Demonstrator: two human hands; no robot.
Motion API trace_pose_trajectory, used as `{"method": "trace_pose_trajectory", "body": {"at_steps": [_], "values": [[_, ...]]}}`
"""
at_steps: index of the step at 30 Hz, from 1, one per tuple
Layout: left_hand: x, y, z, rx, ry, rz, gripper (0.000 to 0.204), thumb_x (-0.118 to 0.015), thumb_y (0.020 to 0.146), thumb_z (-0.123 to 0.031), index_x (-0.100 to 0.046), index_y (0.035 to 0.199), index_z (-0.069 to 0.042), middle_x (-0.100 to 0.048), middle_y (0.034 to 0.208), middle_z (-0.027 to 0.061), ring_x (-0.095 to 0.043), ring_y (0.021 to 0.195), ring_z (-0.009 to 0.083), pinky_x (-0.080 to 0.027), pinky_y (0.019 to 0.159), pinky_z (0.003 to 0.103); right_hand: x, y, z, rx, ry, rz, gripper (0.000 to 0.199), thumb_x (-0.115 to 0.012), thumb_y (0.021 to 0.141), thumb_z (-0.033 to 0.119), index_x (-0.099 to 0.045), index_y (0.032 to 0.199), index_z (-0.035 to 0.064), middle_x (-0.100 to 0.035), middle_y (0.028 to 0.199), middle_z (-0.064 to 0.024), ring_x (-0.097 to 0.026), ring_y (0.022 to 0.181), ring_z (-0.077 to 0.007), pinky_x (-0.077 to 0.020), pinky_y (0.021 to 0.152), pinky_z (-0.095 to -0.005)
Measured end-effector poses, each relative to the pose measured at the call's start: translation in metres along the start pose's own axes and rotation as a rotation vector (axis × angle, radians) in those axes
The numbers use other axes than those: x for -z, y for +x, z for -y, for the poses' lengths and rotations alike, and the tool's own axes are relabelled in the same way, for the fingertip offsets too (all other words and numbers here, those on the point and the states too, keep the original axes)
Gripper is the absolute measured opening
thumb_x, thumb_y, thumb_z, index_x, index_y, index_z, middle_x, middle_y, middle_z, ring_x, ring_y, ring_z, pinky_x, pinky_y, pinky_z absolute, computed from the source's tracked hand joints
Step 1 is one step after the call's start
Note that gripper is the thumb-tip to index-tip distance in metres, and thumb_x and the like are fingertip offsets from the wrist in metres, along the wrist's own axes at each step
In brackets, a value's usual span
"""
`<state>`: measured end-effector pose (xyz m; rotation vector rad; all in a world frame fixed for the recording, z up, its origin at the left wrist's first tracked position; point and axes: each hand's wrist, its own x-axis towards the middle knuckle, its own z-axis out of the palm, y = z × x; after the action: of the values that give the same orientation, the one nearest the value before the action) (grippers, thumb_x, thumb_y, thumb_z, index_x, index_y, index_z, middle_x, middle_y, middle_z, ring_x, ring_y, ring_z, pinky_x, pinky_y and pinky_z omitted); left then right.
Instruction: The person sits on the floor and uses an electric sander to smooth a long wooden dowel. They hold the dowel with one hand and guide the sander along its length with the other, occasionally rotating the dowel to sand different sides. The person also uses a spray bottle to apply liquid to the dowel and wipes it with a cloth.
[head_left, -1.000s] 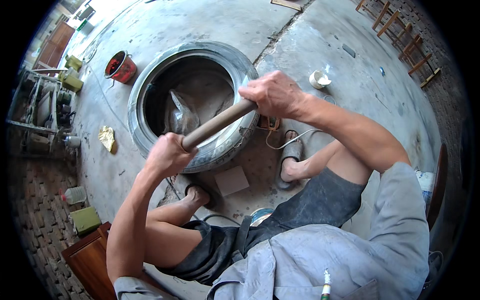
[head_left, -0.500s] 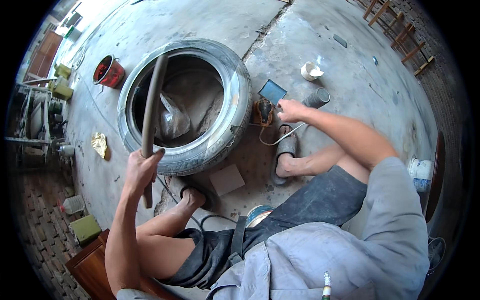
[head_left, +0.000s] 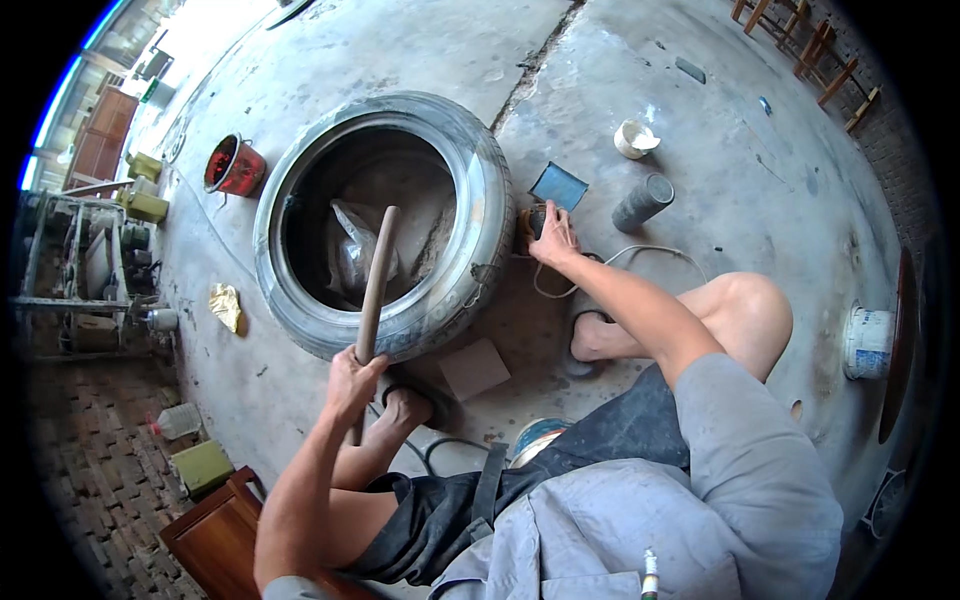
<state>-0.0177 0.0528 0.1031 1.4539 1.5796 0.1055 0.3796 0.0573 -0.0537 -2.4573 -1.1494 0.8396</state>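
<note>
My left hand is wrapped round a long, slightly curved wooden bar, which slants upward over the near rim of a tyre lying flat on the floor. Inside the tyre's ring rests a clear plastic bag. Just right of the tyre, my right hand closes over an orange and black power sander, mostly covered by the fingers. A pale cord loops behind my wrist. Beyond that hand lies a blue rectangular piece.
A dark cylinder and a white tub stand to the right. The red-stained bucket is left of the tyre. A pale square sheet lies between my feet. Metal-framed machinery occupies the far left.
My right hand has moved left and down onto the sander. My left hand has shifted right with the wooden bar, whose upper end is now lower. My right knee has risen outward.
</note>
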Motion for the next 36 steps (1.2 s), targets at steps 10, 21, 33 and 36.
{"method": "trace_pose_trajectory", "body": {"at_steps": [10,21,33,36], "values": [[-0.083,-0.056,-0.053,0.093,-0.506,0.107,0.035,-0.070,0.096,-0.035,-0.053,0.092,-0.004,-0.052,0.062,0.0012,-0.050,0.046,0.0112,-0.042,0.040,0.028,0.013,0.084,-0.084,0.147,-0.039,-0.138,0.031,-0.064,0.091,0.022,-0.067,0.121,0.0147,-0.067,0.118,-0.0211,-0.064,0.110,-0.0393,-0.0514,0.096,-0.0469],[-0.108,-0.066,-0.075,0.357,-0.911,0.607,0.039,-0.059,0.099,-0.049,-0.050,0.093,-0.011,-0.037,0.057,-0.0009,-0.040,0.040,0.0133,-0.035,0.034,0.029,-0.040,0.110,-0.113,0.323,-0.198,-0.147,0.021,-0.062,0.088,0.008,-0.067,0.109,0.0104,-0.057,0.117,-0.0139,-0.055,0.119,-0.0341,-0.0535,0.094,-0.0458],[-0.104,-0.059,-0.073,0.275,-1.055,0.662,0.036,-0.057,0.101,-0.043,-0.051,0.090,-0.009,-0.038,0.055,-0.0001,-0.041,0.039,0.0129,-0.036,0.034,0.029,-0.037,0.141,-0.122,0.115,0.128,-0.027,0.020,-0.069,0.081,0.023,-0.078,0.095,0.0121,-0.074,0.096,-0.0161,-0.070,0.097,-0.0313,-0.0550,0.089,-0.0407],[-0.103,-0.061,-0.071,0.277,-1.036,0.640,0.037,-0.056,0.101,-0.045,-0.051,0.092,-0.010,-0.037,0.055,-0.0009,-0.040,0.038,0.0121,-0.035,0.033,0.029,-0.044,0.144,-0.115,0.029,0.141,-0.005,0.022,-0.068,0.080,0.023,-0.080,0.097,0.0146,-0.076,0.096,-0.0140,-0.073,0.094,-0.0280,-0.0563,0.087,-0.0389]]}}
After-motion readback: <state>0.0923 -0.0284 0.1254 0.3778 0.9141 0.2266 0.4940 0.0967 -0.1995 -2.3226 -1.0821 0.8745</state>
